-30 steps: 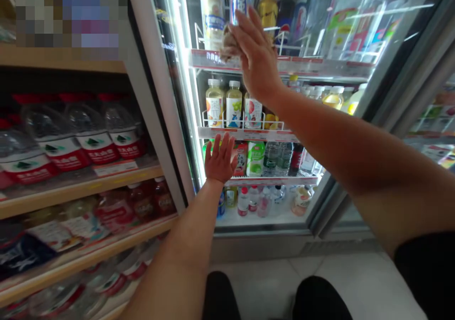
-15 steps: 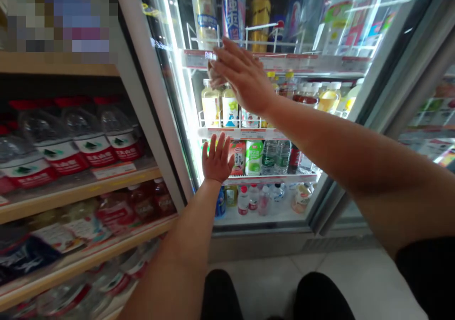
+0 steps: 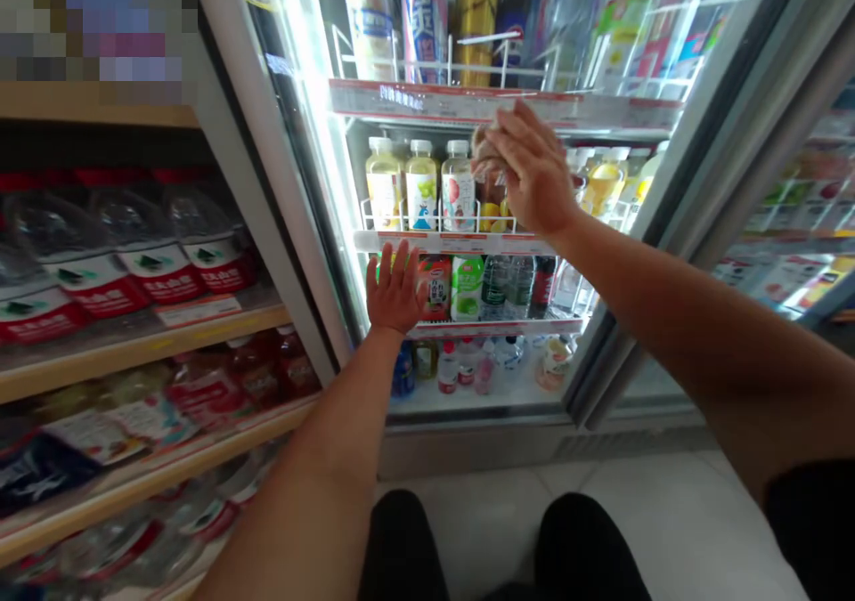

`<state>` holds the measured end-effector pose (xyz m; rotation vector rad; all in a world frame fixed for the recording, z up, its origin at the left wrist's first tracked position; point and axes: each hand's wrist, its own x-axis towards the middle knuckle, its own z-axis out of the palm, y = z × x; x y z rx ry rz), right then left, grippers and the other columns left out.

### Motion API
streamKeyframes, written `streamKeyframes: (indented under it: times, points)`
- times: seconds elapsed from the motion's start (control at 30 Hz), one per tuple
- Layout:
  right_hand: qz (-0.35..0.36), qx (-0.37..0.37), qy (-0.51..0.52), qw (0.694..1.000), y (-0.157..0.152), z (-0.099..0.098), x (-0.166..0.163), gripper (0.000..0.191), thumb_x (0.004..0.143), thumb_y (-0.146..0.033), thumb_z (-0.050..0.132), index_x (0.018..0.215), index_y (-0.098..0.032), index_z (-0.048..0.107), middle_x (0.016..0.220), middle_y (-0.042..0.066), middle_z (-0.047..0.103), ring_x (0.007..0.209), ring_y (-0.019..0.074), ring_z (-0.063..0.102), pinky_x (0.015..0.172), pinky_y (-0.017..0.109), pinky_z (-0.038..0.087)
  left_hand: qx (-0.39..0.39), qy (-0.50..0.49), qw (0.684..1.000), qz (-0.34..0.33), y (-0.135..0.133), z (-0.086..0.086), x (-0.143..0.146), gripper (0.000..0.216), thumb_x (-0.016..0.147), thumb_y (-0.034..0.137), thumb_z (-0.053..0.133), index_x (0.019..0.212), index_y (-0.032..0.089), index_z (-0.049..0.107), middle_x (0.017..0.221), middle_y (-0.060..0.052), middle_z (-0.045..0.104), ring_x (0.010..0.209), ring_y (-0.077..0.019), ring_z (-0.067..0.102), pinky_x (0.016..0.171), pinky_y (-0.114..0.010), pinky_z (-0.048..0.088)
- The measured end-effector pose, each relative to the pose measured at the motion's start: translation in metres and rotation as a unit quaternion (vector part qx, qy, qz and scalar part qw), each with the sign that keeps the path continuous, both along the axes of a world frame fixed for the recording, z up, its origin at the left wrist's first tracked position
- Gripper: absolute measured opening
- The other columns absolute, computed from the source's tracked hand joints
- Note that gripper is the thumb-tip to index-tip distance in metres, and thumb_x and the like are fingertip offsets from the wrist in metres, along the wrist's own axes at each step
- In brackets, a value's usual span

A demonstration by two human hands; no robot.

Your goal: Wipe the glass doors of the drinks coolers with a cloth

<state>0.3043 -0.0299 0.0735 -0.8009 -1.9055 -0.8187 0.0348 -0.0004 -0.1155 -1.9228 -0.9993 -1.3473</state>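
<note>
My right hand [image 3: 538,178] presses a crumpled, light brownish cloth [image 3: 485,149] against the glass door of a lit drinks cooler, in front of the bottle row. The palm covers most of the cloth, so only its left edge shows. Lower and to the left, my left hand [image 3: 395,294] is open, fingers spread and palm toward the glass, with nothing in it. Behind the door, juice bottles [image 3: 421,187] stand on a wire-fronted shelf, and a green carton [image 3: 467,288] is on the shelf below.
To the left, a wooden shelf [image 3: 254,323] holds large red-capped water bottles [image 3: 126,254], with more drinks below. A metal door frame [image 3: 668,272] runs down the right side. Tall cans [image 3: 476,27] stand on the cooler's upper shelf. My knees [image 3: 401,548] are above the tiled floor.
My right hand has slid right and slightly down across the glass with the cloth. The left hand keeps its place on the door, and the view has shifted slightly.
</note>
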Motion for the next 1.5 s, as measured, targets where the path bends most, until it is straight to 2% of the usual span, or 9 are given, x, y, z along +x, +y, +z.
streamKeyframes:
  times: [0.23,0.47,0.7,0.8,0.93,1.13,1.2,1.4,1.5]
  points:
    - [-0.008,0.002,-0.045,0.999,-0.019,-0.058,0.040,0.045,0.104,-0.026,0.039,0.144,-0.033,0.057,0.150,0.001,0.058,0.152,0.0229,0.039,0.126,0.050,0.037,-0.003,0.001,1.000,-0.001,0.002,0.000,-0.001,0.062,0.101,0.043,0.045,0.158,0.021,0.039,0.164,-0.010,0.037,0.159,-0.0242,0.012,0.132,-0.048,0.003]
    - [-0.039,0.030,0.084,0.995,-0.015,-0.045,0.079,0.046,0.104,-0.029,0.042,0.149,-0.034,0.052,0.156,0.000,0.051,0.155,0.0276,0.032,0.127,0.058,0.031,-0.019,0.000,1.000,-0.004,0.003,-0.001,-0.002,0.063,0.100,0.042,0.046,0.159,0.021,0.037,0.165,-0.011,0.035,0.159,-0.0255,0.011,0.132,-0.051,0.002]
    - [-0.082,-0.011,0.057,0.995,-0.034,-0.133,0.107,0.042,0.103,-0.028,0.045,0.142,-0.032,0.060,0.151,0.005,0.058,0.150,0.0281,0.041,0.123,0.055,0.041,0.017,0.009,1.000,0.002,0.004,-0.001,-0.003,0.065,0.099,0.039,0.048,0.160,0.021,0.035,0.164,-0.012,0.036,0.159,-0.0252,0.011,0.132,-0.051,0.004]
    - [-0.098,-0.038,0.031,0.994,-0.037,-0.124,0.122,0.042,0.103,-0.027,0.046,0.142,-0.034,0.061,0.151,0.004,0.058,0.149,0.0281,0.042,0.124,0.057,0.037,0.020,0.007,1.000,0.004,0.005,-0.001,-0.003,0.065,0.099,0.039,0.049,0.159,0.020,0.036,0.164,-0.013,0.036,0.159,-0.0260,0.010,0.131,-0.052,0.004]
    - [-0.098,0.041,0.115,0.988,-0.033,-0.114,0.137,0.046,0.104,-0.027,0.044,0.149,-0.030,0.055,0.156,0.006,0.052,0.153,0.0297,0.036,0.124,0.058,0.036,0.015,-0.006,1.000,-0.001,0.005,-0.001,-0.003,0.065,0.099,0.040,0.048,0.159,0.021,0.036,0.164,-0.012,0.036,0.159,-0.0265,0.010,0.131,-0.053,0.003]
    - [-0.125,-0.019,0.139,0.982,-0.045,-0.217,0.126,0.053,0.103,-0.024,0.043,0.155,-0.030,0.046,0.157,0.011,0.050,0.153,0.0300,0.034,0.121,0.059,0.043,0.008,-0.004,1.000,0.005,0.003,0.000,-0.002,0.065,0.099,0.040,0.047,0.160,0.022,0.035,0.165,-0.012,0.035,0.159,-0.0265,0.009,0.131,-0.054,0.004]
    - [-0.119,-0.044,0.099,0.987,-0.049,-0.233,0.124,0.054,0.101,-0.021,0.044,0.154,-0.030,0.047,0.154,0.012,0.053,0.152,0.0297,0.036,0.121,0.058,0.043,0.012,-0.003,1.000,0.004,0.003,0.001,-0.002,0.065,0.099,0.040,0.047,0.160,0.021,0.035,0.164,-0.013,0.036,0.159,-0.0266,0.010,0.131,-0.054,0.004]
    - [-0.104,-0.016,0.162,0.981,-0.038,-0.184,0.117,0.056,0.103,-0.021,0.042,0.157,-0.033,0.043,0.163,0.007,0.041,0.156,0.0303,0.027,0.125,0.061,0.034,-0.013,-0.010,1.000,0.003,0.002,0.000,-0.002,0.065,0.099,0.041,0.047,0.160,0.021,0.036,0.165,-0.013,0.035,0.159,-0.0275,0.010,0.131,-0.055,0.003]
    - [-0.078,-0.016,0.176,0.981,-0.039,-0.194,0.100,0.054,0.102,-0.018,0.042,0.153,-0.035,0.049,0.164,0.005,0.040,0.155,0.0300,0.027,0.124,0.061,0.036,-0.009,-0.008,1.000,0.003,0.003,0.000,-0.002,0.064,0.099,0.042,0.046,0.159,0.021,0.037,0.164,-0.012,0.037,0.159,-0.0264,0.011,0.131,-0.054,0.004]
